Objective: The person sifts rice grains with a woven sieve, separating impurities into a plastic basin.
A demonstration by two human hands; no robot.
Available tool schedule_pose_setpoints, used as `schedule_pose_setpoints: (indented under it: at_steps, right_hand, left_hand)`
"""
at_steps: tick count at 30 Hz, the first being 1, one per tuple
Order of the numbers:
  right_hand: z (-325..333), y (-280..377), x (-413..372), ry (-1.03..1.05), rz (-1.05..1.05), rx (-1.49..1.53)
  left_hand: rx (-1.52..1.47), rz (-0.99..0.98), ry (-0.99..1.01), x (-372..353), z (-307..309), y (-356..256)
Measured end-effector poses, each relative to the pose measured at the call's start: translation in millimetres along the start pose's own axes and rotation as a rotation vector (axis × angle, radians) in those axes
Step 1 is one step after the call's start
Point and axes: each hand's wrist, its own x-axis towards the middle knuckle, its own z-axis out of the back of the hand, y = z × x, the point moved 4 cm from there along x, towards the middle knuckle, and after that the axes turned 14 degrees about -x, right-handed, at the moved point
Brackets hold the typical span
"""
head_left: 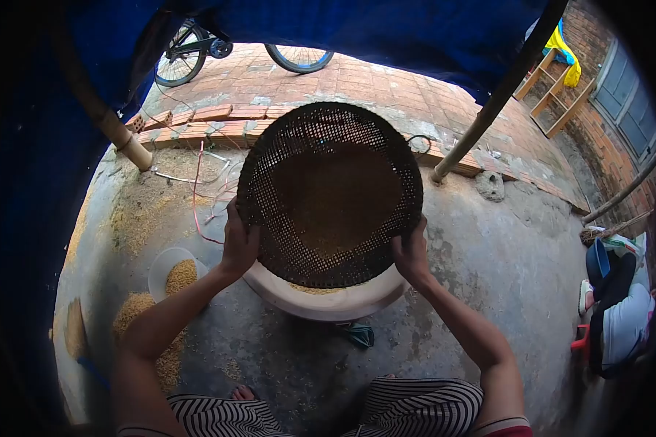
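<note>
A round, dark woven sieve is held up in front of me by its rim, with a brown, fine-looking mass lying in its middle. On its left edge my left hand is closed, thumb over the rim. My right hand grips the opposite edge in the same way. Below the sieve stands a wide, pale round basin, partly hidden by it, with some yellow grain showing inside. To the left, a white bowl holding grain rests against a heap of grain on the floor.
Bamboo poles hold a blue tarp overhead. A low row of bricks borders the concrete floor. Beyond it stands a bicycle. Another person sits at far right near a blue basin. Cords lie on the floor.
</note>
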Motion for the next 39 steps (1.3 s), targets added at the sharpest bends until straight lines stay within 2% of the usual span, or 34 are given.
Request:
schedule_pose_setpoints:
  at_steps: [1, 2, 3, 5, 6, 8, 11, 12, 14, 15, 17, 18, 19, 21, 22, 23, 24, 26, 27, 28, 29, 30, 31, 32, 35, 36, 38, 39]
  right_hand:
    - [3, 4, 0, -0.103, -0.002, 0.072]
    - [6, 7, -1, -0.204, -0.005, 0.144]
    - [4, 3, 1, -0.201, -0.004, 0.148]
    - [-10, -9, 6, 0.084, 0.034, -0.155]
    - [-1, 0, 10, 0.086, 0.036, -0.153]
    - [7, 10, -1, 0.703, -0.615, 0.155]
    - [21, 27, -8, 0.736, -0.646, 0.164]
    - [13, 16, -12, 0.728, -0.649, 0.164]
    - [7, 2, -3, 0.18, -0.135, -0.046]
    - [8, 5, -2, 0.174, -0.133, -0.045]
    - [20, 21, 1, -0.152, 0.059, 0.02]
    - [16, 17, 3, -0.154, 0.063, 0.021]
    - [9, 10, 6, -0.119, 0.005, 0.018]
    - [5, 1, 10, -0.077, -0.052, 0.021]
    - [3, -1, 17, 0.09, -0.118, 0.005]
    - [-1, -2, 20, 0.257, -0.182, -0.012]
    - [1, 1, 16, 0.264, -0.181, -0.009]
    - [1, -3, 3, 0.419, -0.425, 0.125]
    - [2, -4, 3, 0.42, -0.429, 0.121]
    - [6, 1, 6, 0.295, -0.275, 0.052]
    - [12, 7, 7, 0.168, -0.12, -0.018]
    - [14, 10, 7, 0.163, -0.126, -0.022]
    - [20, 17, 7, 0.074, -0.122, 0.065]
    - [25, 22, 7, -0.017, -0.116, 0.152]
    - [24, 29, 7, -0.132, -0.088, 0.161]
    - [17, 19, 9, -0.125, -0.086, 0.165]
    - [-7, -8, 14, 0.11, -0.082, -0.081]
    - [-5, -5, 12, 0.11, -0.078, -0.08]
  left_hand:
    - [0.055, -0.242, -0.044, 1, 2, -13]
    - [0.009, -0.202, -0.031, 0, 2, -7]
    - [0.013, -0.2, -0.032, -1, 3, -3]
    - [-0.103, 0.482, 0.071, -9, 0, 33]
    - [0.042, 0.583, 0.123, -12, 1, 43]
    - [0.101, 0.632, 0.148, -27, 2, 63]
    - [0.158, 0.694, 0.202, -29, 3, 49]
    - [0.082, 0.559, 0.151, -23, 4, 33]
    - [-0.019, 0.351, 0.071, -19, 6, 21]
    - [-0.019, 0.345, 0.071, -18, 4, 13]
    - [-0.046, -0.056, -0.026, -13, 6, -18]
    - [0.041, -0.108, -0.037, -14, 7, -17]
    - [0.043, -0.109, -0.041, -14, 5, -8]
    - [-0.034, 0.123, 0.021, -6, -1, 17]
    - [-0.069, 0.445, 0.072, 1, -2, 26]
    - [0.044, 0.492, 0.102, 4, -2, 48]
    - [0.077, 0.503, 0.11, 2, -3, 49]
    - [0.106, 0.514, 0.116, -2, -3, 51]
    - [0.066, 0.577, 0.129, -1, -2, 34]
    - [0.026, 0.638, 0.145, -1, -2, 21]
    - [0.022, 0.637, 0.152, -2, -3, 16]
    - [-0.022, 0.377, 0.089, 2, -1, 4]
    - [-0.067, 0.117, 0.023, 5, 2, -10]
    - [-0.095, 0.042, 0.039, 6, 5, -18]
    - [-0.055, -0.072, -0.021, 6, 7, -17]
    - [-0.048, -0.071, 0.022, 5, 5, -7]
    - [-0.039, 0.337, 0.037, 1, 3, 23]
    - [0.015, 0.515, 0.072, -4, 2, 45]
